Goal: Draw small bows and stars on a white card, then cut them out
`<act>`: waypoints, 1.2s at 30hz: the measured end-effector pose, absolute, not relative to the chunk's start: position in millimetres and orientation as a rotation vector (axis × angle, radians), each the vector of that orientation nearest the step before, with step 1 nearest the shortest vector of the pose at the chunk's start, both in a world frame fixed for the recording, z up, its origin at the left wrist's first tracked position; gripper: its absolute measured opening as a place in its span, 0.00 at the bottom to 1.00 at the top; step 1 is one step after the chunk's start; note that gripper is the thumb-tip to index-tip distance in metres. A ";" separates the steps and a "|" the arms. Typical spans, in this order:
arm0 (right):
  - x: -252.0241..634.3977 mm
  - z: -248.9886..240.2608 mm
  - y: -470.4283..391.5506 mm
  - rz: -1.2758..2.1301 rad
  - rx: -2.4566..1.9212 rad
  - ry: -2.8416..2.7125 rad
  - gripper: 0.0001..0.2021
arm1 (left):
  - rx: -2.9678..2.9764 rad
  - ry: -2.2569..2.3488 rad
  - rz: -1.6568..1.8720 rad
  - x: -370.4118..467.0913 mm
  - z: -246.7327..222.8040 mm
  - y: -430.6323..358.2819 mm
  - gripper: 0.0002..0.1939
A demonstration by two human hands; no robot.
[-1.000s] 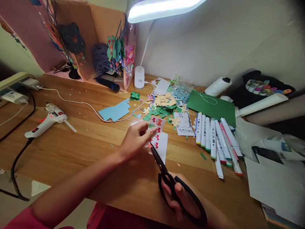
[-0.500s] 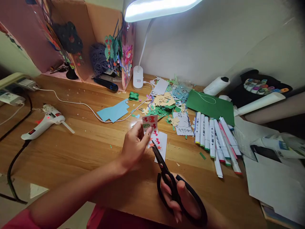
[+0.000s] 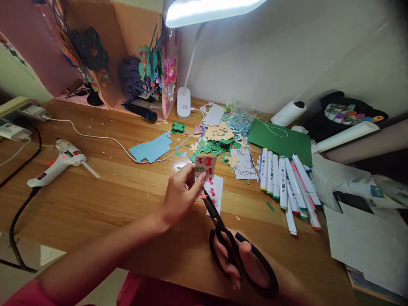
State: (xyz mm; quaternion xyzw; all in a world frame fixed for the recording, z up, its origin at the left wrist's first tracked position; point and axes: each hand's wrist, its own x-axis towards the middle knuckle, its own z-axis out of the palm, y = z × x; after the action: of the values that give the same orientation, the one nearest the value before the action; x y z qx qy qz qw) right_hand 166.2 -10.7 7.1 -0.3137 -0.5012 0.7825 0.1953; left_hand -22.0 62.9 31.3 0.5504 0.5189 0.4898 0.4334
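My left hand (image 3: 183, 191) pinches a small piece of paper (image 3: 208, 160) printed with red bows and other little pictures. In my right hand (image 3: 231, 263) is a pair of black scissors (image 3: 219, 227), with fingers and thumb through the large handles. Its blade tips meet the lower part of the paper, by an orange star near my left thumb. Whether the blades are parted cannot be made out. Beneath lies a white sheet (image 3: 219, 187) on the wooden table (image 3: 127, 212), partly hidden by the held paper.
A glue gun (image 3: 57, 163) with a red light lies left. Pale blue paper (image 3: 151, 148), paper scraps (image 3: 216, 140) and a green sheet (image 3: 280, 140) lie behind. Several markers (image 3: 283, 182) rest right. A lamp (image 3: 184, 103) stands at the back, its white cable crossing the table.
The printed paper has shifted slightly right and tilted in my left hand, covering more of the white sheet. The scissors stay nearly in place at its lower part.
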 end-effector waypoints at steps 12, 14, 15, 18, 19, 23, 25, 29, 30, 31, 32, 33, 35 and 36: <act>159.1 11.7 -15.7 2.198 -0.927 -1.268 0.31 | 1.154 1.193 1.281 -15.4 27.9 60.0 0.10; 159.2 14.6 -15.1 2.194 -0.929 -1.262 0.31 | 1.148 1.175 1.302 -14.7 27.5 59.3 0.09; 159.5 15.4 -14.7 2.200 -0.925 -1.267 0.31 | 1.151 1.174 1.306 -14.6 27.6 59.0 0.09; 160.6 14.7 -13.4 2.189 -0.927 -1.309 0.31 | 1.151 1.176 1.299 -14.7 29.0 58.8 0.10; 161.0 13.6 -13.2 2.185 -0.925 -1.320 0.31 | 1.147 1.179 1.293 -14.8 29.6 58.9 0.10; 162.0 6.8 -13.6 2.192 -0.916 -1.306 0.31 | 1.149 1.188 1.268 -16.0 30.7 59.7 0.12; 161.7 5.1 -13.9 2.199 -0.926 -1.274 0.31 | 1.163 1.180 1.271 -16.8 30.5 60.6 0.11; 159.2 9.5 -12.3 2.235 -0.944 -1.218 0.32 | 1.162 1.140 1.253 -19.0 31.5 63.6 0.11; 158.5 11.4 -11.6 2.247 -0.949 -1.204 0.32 | 1.161 1.125 1.245 -19.7 32.1 64.5 0.12; 158.0 13.2 -11.0 2.258 -0.954 -1.196 0.32 | 1.160 1.111 1.238 -20.3 32.7 65.5 0.12; 157.6 14.7 -10.4 2.265 -0.961 -1.202 0.32 | 1.158 1.098 1.230 -20.9 33.2 66.4 0.12; 157.4 15.8 -10.1 2.264 -0.968 -1.213 0.32 | 1.155 1.086 1.220 -21.4 33.6 67.3 0.13; 157.7 17.0 -10.0 2.259 -0.971 -1.238 0.32 | 1.142 1.066 1.198 -22.2 34.2 68.5 0.13; 158.3 17.4 -10.1 2.256 -0.977 -1.246 0.32 | 1.133 1.057 1.190 -22.6 34.6 68.9 0.14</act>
State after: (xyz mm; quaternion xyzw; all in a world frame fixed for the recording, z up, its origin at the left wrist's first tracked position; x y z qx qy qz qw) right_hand 158.3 -10.1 17.4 -0.3478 -0.4436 0.8035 0.1914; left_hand -22.6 68.9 34.6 0.4807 0.4484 0.5046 0.5596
